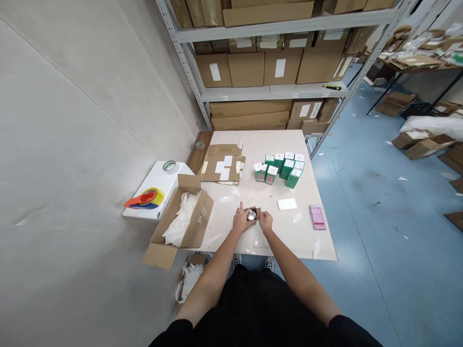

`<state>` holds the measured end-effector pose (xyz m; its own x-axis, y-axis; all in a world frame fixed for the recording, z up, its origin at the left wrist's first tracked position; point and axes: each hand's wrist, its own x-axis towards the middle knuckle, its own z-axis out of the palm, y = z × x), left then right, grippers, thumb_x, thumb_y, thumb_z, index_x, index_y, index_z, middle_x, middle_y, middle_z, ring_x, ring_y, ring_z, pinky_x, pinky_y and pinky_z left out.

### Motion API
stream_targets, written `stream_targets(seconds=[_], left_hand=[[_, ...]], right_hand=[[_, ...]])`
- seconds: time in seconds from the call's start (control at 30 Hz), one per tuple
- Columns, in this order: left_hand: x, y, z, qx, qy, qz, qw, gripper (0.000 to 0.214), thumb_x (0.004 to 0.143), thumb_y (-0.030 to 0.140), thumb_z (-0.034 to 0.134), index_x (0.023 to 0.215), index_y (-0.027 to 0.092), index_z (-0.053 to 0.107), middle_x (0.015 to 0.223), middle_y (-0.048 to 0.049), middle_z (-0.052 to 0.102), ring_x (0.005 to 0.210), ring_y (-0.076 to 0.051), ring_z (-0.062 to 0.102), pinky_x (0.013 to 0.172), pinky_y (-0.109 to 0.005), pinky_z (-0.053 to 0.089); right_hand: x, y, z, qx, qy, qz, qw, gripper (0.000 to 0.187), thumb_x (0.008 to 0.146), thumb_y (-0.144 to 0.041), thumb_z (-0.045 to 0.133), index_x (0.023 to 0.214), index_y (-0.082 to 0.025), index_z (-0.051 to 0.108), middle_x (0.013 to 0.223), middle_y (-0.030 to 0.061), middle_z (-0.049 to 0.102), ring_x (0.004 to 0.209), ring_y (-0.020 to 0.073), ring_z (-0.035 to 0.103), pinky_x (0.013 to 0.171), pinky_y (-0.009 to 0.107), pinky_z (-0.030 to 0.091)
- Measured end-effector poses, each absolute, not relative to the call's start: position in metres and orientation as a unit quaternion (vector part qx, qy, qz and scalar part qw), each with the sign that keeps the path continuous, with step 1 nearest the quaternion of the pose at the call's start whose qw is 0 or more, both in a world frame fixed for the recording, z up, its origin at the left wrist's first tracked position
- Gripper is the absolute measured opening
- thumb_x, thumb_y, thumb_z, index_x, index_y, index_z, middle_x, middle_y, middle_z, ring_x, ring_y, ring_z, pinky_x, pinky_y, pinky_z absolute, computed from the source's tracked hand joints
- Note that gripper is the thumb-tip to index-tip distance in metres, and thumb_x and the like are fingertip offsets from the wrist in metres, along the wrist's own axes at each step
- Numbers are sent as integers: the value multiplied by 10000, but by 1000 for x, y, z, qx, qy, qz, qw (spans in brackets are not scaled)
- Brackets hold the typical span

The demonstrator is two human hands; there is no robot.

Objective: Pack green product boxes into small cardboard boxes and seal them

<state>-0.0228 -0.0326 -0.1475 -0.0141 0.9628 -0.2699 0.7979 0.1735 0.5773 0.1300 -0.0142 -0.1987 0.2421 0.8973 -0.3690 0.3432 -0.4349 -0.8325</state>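
Note:
Close to the table's front edge, a small brown cardboard box (258,211) lies between my hands. A shiny, round silver piece (251,216) shows at its opening; its exact kind is too small to make out. My left hand (240,220) grips the box from the left, with one finger pointing away from me. On the other side, my right hand (265,221) is closed, its fingertips pinching the box's right flap. A white card (287,204) lies to the right of my hands. Beyond it stand several green-and-white boxes (287,168) in a group.
Flattened cardboard (213,164) lies at the table's back left. An open carton (197,226) with white wrapping stands at the left edge, beside a tape dispenser (144,198) on a white surface. A pink stack (318,217) sits at right. Shelving (267,91) with cartons rises behind.

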Motion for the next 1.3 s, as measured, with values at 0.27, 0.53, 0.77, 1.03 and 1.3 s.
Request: stream_targets(seconds=[0.27, 0.53, 0.77, 1.03, 1.3], left_hand=[[-51, -29, -181, 358, 755, 324, 444, 405, 926, 352, 632, 1297, 193, 665, 1349, -136, 699, 1275, -281, 632, 1106, -403, 462], [-52, -17, -190, 356, 690, 261, 574, 514, 821, 311, 706, 1330, 247, 680, 1205, -74, 768, 1064, -247, 722, 899, -341, 568], [-60, -11, -193, 386, 629, 297, 607, 731, 766, 214, 739, 1474, 252, 562, 1433, -92, 649, 1167, -231, 678, 943, -306, 553], [-60, -3, -199, 379, 650, 288, 592, 946, 685, 140, 795, 1562, 231, 452, 1565, -176, 519, 1276, -272, 631, 965, -327, 550], [-49, -6, -202, 392, 667, 258, 579, 1226, 616, 284, 945, 1654, 241, 294, 1645, -211, 407, 1240, -286, 664, 1003, -333, 527]], right_hand=[[124, -21, -200, -668, -487, 478, 297, 260, 892, -392, 564, 1057, -254, 709, 945, 18, 775, 877, 212, 731, 796, 306, 553], [134, -36, -204, -607, -622, 459, 185, 549, 853, -223, 652, 1382, -371, 638, 1218, 4, 764, 1109, 271, 715, 964, 387, 534], [138, -37, -203, -601, -646, 449, 140, 568, 903, -218, 603, 1450, -368, 571, 1206, 8, 763, 1088, 254, 726, 926, 347, 528], [134, -31, -199, -599, -648, 449, 139, 505, 880, -210, 624, 1371, -330, 594, 1123, 19, 761, 1089, 258, 712, 902, 331, 507], [120, 10, -198, -705, -488, 467, 216, 308, 895, -409, 584, 1141, -232, 638, 1142, 89, 758, 1031, 244, 720, 862, 324, 526]])
